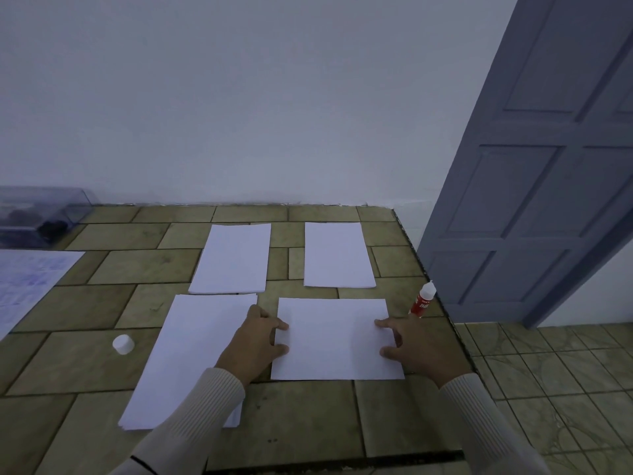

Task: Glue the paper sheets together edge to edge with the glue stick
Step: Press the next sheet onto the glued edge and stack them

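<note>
Your left hand [255, 341] and right hand [418, 351] sit at lower centre of the frame. Their fingers are loosely spread, with the tips resting on the left and right edges of the sideways paper sheet [335, 337]. The glue stick [423, 299] stands just above your right hand, and a white cap [123, 344] lies at lower left.

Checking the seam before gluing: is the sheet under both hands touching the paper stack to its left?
Apart. The head view shows bare tile between the sheet and the stack, above the left hand.
</note>
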